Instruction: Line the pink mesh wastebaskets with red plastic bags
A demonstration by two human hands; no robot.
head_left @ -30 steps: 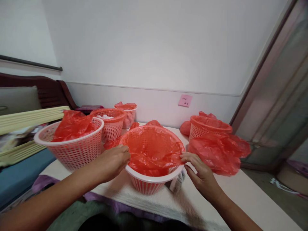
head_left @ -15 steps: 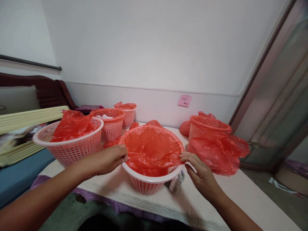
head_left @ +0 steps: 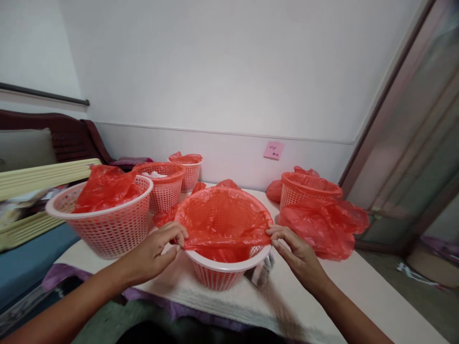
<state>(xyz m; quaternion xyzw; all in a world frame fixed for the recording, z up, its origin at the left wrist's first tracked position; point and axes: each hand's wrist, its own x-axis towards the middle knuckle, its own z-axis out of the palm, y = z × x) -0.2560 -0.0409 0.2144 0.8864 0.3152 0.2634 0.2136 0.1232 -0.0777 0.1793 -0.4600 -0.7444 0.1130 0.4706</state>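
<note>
A pink plastic basket (head_left: 221, 277) with a pale rim stands in front of me on the table. Inside it lies a red plastic bag (head_left: 229, 210), folded over the far part of the rim. Its near edge is stretched straight across the opening, a little behind the near rim. My left hand (head_left: 156, 251) pinches that edge at the basket's left side. At the right side, my right hand (head_left: 294, 251) has the bag's other end between thumb and fingers. A grey and white object (head_left: 263, 272), partly hidden, lies beside the basket's right base.
On the left stand a large basket (head_left: 107, 234) with a loose red bag, a lined basket (head_left: 165, 193) holding something white, and a smaller basket (head_left: 191, 177). Another lined basket (head_left: 304, 188) and a puffed red bag (head_left: 319, 227) sit right. A pink note (head_left: 274, 150) is on the wall.
The bag's near edge has been pulled taut between both hands. My left hand has shifted slightly left and lower, its thumb now in view. The basket has stayed in place.
</note>
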